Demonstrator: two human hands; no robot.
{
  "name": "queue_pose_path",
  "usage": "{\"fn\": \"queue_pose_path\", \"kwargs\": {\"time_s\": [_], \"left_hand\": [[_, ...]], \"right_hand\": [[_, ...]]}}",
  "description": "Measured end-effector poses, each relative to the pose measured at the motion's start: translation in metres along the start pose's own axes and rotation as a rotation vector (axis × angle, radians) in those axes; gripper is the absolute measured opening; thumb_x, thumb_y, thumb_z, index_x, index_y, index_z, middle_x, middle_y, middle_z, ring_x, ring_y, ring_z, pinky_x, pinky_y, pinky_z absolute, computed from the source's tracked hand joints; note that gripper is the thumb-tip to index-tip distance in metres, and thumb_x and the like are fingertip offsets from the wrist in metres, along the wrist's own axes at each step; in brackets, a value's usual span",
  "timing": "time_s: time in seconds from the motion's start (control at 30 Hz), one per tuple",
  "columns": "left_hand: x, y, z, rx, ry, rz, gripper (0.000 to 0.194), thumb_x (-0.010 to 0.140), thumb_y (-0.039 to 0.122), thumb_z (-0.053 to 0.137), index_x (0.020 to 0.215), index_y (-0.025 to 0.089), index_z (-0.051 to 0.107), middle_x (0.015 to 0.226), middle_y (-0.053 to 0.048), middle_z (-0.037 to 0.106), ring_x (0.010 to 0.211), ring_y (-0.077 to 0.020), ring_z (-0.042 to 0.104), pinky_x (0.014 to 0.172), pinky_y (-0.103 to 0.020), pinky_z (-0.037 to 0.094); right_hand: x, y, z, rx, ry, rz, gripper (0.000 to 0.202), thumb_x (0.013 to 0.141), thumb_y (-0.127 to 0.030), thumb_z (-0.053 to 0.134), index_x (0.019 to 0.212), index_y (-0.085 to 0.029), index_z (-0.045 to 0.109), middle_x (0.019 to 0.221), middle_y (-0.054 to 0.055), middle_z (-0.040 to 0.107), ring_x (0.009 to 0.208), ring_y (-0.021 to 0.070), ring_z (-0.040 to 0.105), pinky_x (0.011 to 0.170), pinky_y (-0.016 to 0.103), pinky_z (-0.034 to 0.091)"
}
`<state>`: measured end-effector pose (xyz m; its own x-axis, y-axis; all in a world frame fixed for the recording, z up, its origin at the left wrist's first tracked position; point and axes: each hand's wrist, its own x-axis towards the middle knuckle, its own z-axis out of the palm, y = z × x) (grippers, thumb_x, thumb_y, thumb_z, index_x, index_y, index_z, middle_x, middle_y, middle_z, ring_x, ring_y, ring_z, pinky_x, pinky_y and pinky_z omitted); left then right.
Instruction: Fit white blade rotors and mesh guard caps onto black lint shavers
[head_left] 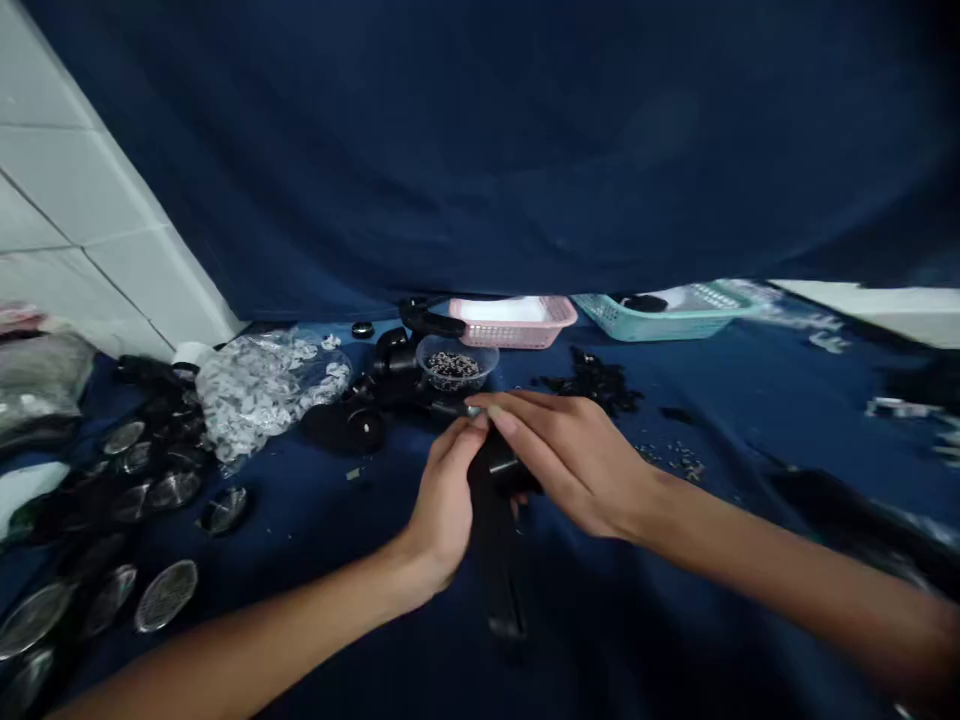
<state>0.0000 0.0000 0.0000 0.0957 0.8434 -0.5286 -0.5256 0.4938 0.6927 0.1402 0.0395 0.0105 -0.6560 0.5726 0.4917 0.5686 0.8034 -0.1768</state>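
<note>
Both hands meet at the middle of a dark blue cloth-covered table [300, 520]. My left hand [444, 505] and my right hand [574, 455] together grip a black strap-like piece [499, 560] that trails toward me. The fingertips of both hands pinch its far end, where a small black part [501, 466] sits. What exactly lies between the fingers is hidden. Just beyond the hands stands a clear round bowl [456, 365] with small dark beads.
A clear bag of white discs [262, 390] and several round metal mesh discs [165, 595] lie at the left. Black parts [390, 375] cluster near the bowl. A pink basket [517, 322] and a teal basket [664, 312] stand at the back. Dark scraps [592, 385] lie right of centre.
</note>
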Motion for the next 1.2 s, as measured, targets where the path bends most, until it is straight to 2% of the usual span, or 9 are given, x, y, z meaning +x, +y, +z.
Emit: {"fn": "queue_pose_path", "kwargs": {"time_s": [0.13, 0.33, 0.5, 0.57, 0.7, 0.83, 0.97, 1.1, 1.2], "left_hand": [[0.003, 0.003, -0.004, 0.049, -0.133, -0.188, 0.036, 0.095, 0.036, 0.047, 0.076, 0.013, 0.066, 0.052, -0.003, 0.063, 0.043, -0.0147, 0.057, 0.046, -0.024, 0.042], [0.003, 0.001, -0.012, 0.080, -0.375, -0.414, 0.052, 0.094, 0.045, 0.038, 0.086, 0.008, 0.073, 0.068, -0.014, 0.073, 0.061, -0.0265, 0.071, 0.067, -0.042, 0.059], [-0.006, -0.008, 0.004, 0.098, -0.154, -0.429, 0.067, 0.096, 0.059, 0.027, 0.062, 0.012, 0.062, 0.051, -0.009, 0.061, 0.042, -0.0157, 0.060, 0.046, -0.024, 0.048], [-0.013, -0.010, 0.013, 0.134, -0.076, -0.356, 0.067, 0.096, 0.062, 0.026, 0.063, 0.014, 0.059, 0.047, -0.007, 0.058, 0.038, -0.0128, 0.055, 0.041, -0.021, 0.042], [-0.026, -0.011, 0.023, 0.263, 0.067, 0.015, 0.047, 0.101, 0.050, 0.030, 0.083, 0.018, 0.059, 0.045, 0.001, 0.054, 0.036, -0.0134, 0.052, 0.038, -0.021, 0.041], [-0.020, -0.012, 0.024, 0.264, 0.058, 0.254, 0.038, 0.103, 0.042, 0.029, 0.088, 0.021, 0.057, 0.049, 0.003, 0.055, 0.039, -0.0134, 0.055, 0.043, -0.024, 0.048], [-0.002, -0.005, 0.021, 0.184, 0.051, 0.387, 0.030, 0.101, 0.042, 0.037, 0.093, 0.022, 0.058, 0.071, -0.001, 0.066, 0.049, -0.0134, 0.061, 0.049, -0.025, 0.051], [-0.003, 0.019, 0.004, 0.201, -0.070, 0.356, 0.037, 0.090, 0.058, 0.057, 0.095, 0.022, 0.061, 0.085, -0.003, 0.069, 0.050, -0.0130, 0.061, 0.052, -0.028, 0.052], [-0.022, 0.046, -0.017, 0.236, -0.300, 0.170, 0.026, 0.087, 0.046, 0.069, 0.095, 0.022, 0.069, 0.087, -0.001, 0.070, 0.058, -0.0111, 0.065, 0.063, -0.027, 0.057]], "right_hand": [[-0.021, 0.009, 0.003, -0.188, 0.184, -0.247, 0.076, 0.105, -0.060, 0.019, 0.131, 0.001, 0.056, 0.064, 0.005, 0.065, 0.049, 0.0194, 0.062, 0.046, 0.031, 0.041], [-0.026, 0.022, -0.002, -0.354, 0.256, -0.482, 0.057, 0.104, -0.048, 0.029, 0.104, -0.007, 0.068, 0.065, 0.006, 0.064, 0.050, 0.0182, 0.054, 0.048, 0.032, 0.040], [-0.017, 0.025, -0.003, -0.352, 0.241, -0.482, 0.056, 0.105, -0.043, 0.025, 0.100, -0.010, 0.070, 0.066, 0.006, 0.063, 0.053, 0.0188, 0.051, 0.051, 0.033, 0.038], [-0.014, 0.021, -0.004, -0.299, 0.253, -0.460, 0.054, 0.104, -0.038, 0.023, 0.092, -0.013, 0.070, 0.063, 0.004, 0.060, 0.052, 0.0186, 0.049, 0.052, 0.034, 0.037], [-0.009, 0.011, -0.007, -0.226, 0.273, -0.356, 0.052, 0.102, -0.037, 0.023, 0.086, -0.016, 0.068, 0.060, 0.003, 0.056, 0.051, 0.0184, 0.047, 0.053, 0.034, 0.035], [-0.002, 0.009, -0.005, -0.193, 0.261, -0.263, 0.050, 0.102, -0.039, 0.024, 0.083, -0.017, 0.065, 0.060, 0.003, 0.057, 0.053, 0.0188, 0.052, 0.056, 0.033, 0.037], [0.012, 0.015, 0.002, -0.125, 0.221, -0.157, 0.049, 0.105, -0.038, 0.022, 0.087, -0.018, 0.062, 0.066, 0.004, 0.064, 0.058, 0.0200, 0.059, 0.057, 0.032, 0.039], [0.024, 0.020, 0.004, -0.001, 0.204, -0.105, 0.043, 0.106, -0.042, 0.026, 0.108, -0.017, 0.062, 0.077, 0.005, 0.068, 0.065, 0.0216, 0.065, 0.059, 0.032, 0.045], [0.017, 0.019, 0.002, 0.146, 0.162, -0.126, 0.045, 0.106, -0.048, 0.029, 0.133, -0.022, 0.054, 0.099, 0.008, 0.073, 0.076, 0.0226, 0.071, 0.065, 0.033, 0.054]]}}
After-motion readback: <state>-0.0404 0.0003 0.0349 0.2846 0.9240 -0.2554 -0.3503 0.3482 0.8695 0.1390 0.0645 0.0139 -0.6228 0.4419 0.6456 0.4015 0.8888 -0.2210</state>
